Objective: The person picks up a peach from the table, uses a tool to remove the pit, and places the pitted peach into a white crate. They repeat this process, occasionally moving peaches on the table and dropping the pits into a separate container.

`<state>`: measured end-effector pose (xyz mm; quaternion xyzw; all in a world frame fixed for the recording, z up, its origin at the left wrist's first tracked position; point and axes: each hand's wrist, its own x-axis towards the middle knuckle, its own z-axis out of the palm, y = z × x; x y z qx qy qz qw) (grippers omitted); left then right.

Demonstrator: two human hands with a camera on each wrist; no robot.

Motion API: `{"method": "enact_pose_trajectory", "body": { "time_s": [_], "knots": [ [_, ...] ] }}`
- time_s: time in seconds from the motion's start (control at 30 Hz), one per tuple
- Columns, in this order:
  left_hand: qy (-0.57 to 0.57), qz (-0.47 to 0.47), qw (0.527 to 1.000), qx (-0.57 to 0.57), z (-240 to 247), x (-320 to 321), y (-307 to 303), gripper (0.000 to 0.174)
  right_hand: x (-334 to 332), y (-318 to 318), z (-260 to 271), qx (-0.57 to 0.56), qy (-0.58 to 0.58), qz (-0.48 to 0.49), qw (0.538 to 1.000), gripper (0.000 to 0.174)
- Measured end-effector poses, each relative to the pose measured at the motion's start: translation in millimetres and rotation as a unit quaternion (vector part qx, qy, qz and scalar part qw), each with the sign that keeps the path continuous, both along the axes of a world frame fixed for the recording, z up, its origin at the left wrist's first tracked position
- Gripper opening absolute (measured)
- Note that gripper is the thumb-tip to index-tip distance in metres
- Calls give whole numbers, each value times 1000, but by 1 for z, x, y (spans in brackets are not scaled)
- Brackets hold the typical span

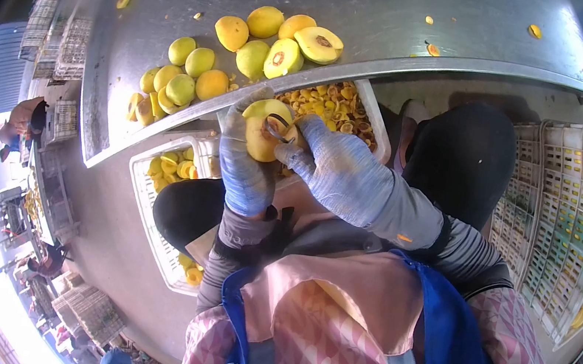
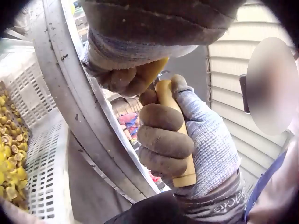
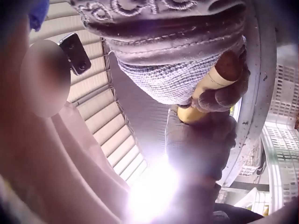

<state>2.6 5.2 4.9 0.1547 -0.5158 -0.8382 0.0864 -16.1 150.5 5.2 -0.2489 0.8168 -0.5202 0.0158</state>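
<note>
My gloved left hand point(image 1: 245, 179) holds a cut yellow peach point(image 1: 259, 148) over the crates at the table's front edge. Its cut face, with a reddish-brown centre, is turned up. My gloved right hand point(image 1: 348, 174) grips a pitting tool with a curved metal blade point(image 1: 280, 130), which lies against the middle of that face. In the left wrist view, brown-coated fingers wrap the tool's wooden handle point(image 2: 188, 173). The handle point(image 3: 212, 83) also shows in the right wrist view, beneath the right palm. Whole and halved peaches point(image 1: 251, 57) lie on the table just beyond my hands.
The metal table point(image 1: 403, 26) has a raised front rim. Below it stand a crate of pits and scraps point(image 1: 380, 131) and a crate of peach halves point(image 1: 145, 217). White crates point(image 1: 552, 211) of fruit line the right side. Other people work at the far left.
</note>
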Motion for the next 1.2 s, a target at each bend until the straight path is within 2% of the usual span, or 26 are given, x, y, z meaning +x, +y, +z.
{"method": "enact_pose_trajectory", "body": {
  "time_s": [0.07,0.2,0.27,0.37,0.5,0.57,0.7,0.77,0.8,0.87,0.9,0.97,1.0,1.07,1.1,1.13,1.2],
  "knots": [
    [35,11,996,-81,-4,2,2,47,2,0,0,26,30,-20,999,37],
    [44,17,991,-127,-6,2,1,48,5,-1,-3,57,96,-46,993,36],
    [57,-3,967,-248,-10,2,-3,49,5,-1,-5,33,77,-37,996,34],
    [21,13,980,-197,-7,0,0,49,5,-1,-9,24,103,-26,994,33],
    [36,9,969,-246,4,4,5,50,4,1,-9,4,73,2,997,32],
    [-46,-4,996,-75,6,1,1,49,4,1,-11,-4,59,12,998,31],
    [-78,-35,995,-56,8,0,-9,49,4,5,-3,31,1,43,999,32],
    [-81,-103,984,-119,10,-2,-13,54,5,6,-3,41,1,53,998,32],
    [-81,-103,984,-119,10,-4,-14,54,5,6,-5,41,1,53,998,32],
    [-124,-130,981,-70,11,-8,-15,60,6,2,-12,12,-64,43,997,31],
    [-123,-131,981,-69,12,-10,-14,60,6,1,-13,13,-63,42,997,31],
    [-13,-121,992,-22,14,-12,-5,64,5,-1,-13,-23,-84,33,996,31],
    [-13,-125,992,-22,12,-12,2,64,4,-1,-13,-23,-83,30,996,31],
    [69,-4,984,-166,0,-6,13,65,4,0,-14,-42,-71,30,996,32],
    [92,-33,972,-213,-9,-8,1,61,5,-1,-14,-43,-73,32,996,32],
    [89,-32,972,-214,-12,-5,-6,61,6,-1,-14,-37,-93,41,994,32],
    [10,-38,975,-220,-9,-3,-9,54,6,0,-14,-28,-113,50,992,32]
  ]
}}
